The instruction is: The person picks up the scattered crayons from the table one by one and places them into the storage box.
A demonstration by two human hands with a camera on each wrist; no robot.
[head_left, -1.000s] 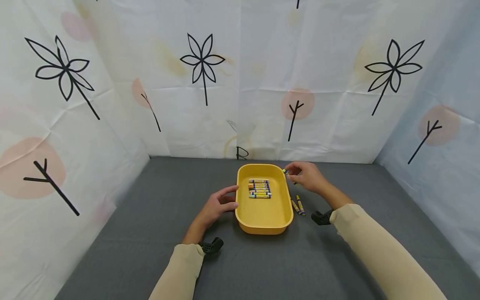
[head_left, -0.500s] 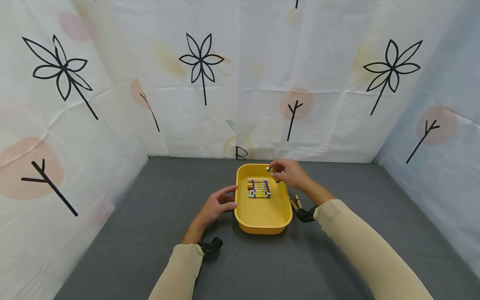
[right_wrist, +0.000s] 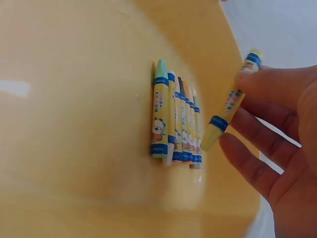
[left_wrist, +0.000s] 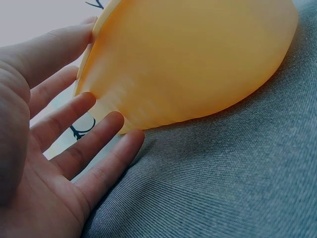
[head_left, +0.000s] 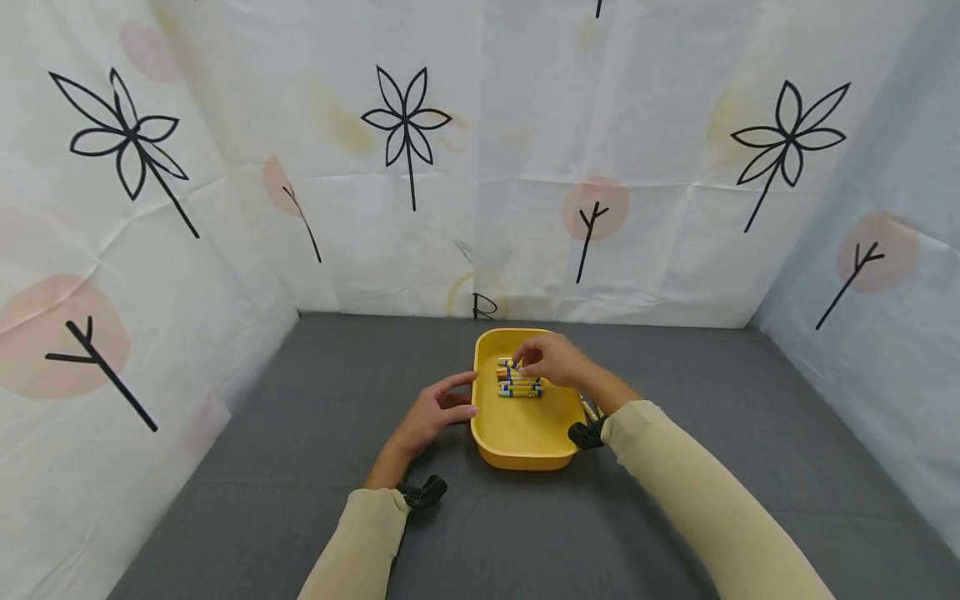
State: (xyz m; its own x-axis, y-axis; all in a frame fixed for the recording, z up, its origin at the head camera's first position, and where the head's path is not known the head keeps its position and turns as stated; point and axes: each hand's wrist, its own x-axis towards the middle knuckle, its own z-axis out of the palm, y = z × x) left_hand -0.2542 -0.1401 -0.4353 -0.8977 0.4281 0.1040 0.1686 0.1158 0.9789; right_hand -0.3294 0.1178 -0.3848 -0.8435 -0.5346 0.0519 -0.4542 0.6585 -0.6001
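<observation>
Pale yellow-tipped crayon [right_wrist: 230, 105], in a yellow wrapper with blue bands, is pinched between the thumb and fingers of my right hand [head_left: 557, 360]. That hand is over the yellow tray [head_left: 525, 433], close above a row of several crayons [head_left: 520, 392] lying side by side on its floor. In the right wrist view, the nearest crayon of the row [right_wrist: 159, 111] has a mint-green tip. My left hand [head_left: 431, 414] rests its extended fingers against the tray's left wall, with the thumb at the rim in the left wrist view.
Loose crayons [head_left: 590, 409] lie on the grey cloth [head_left: 360, 367] just outside the tray's right side, partly hidden by the right wrist. A white patterned curtain [head_left: 517, 167] stands behind and at both sides. Each wrist carries a black camera mount [head_left: 426, 492].
My right hand has carried the crayon from outside the tray's right rim leftward over the tray, down near the crayon row. The left hand and the tray have stayed put.
</observation>
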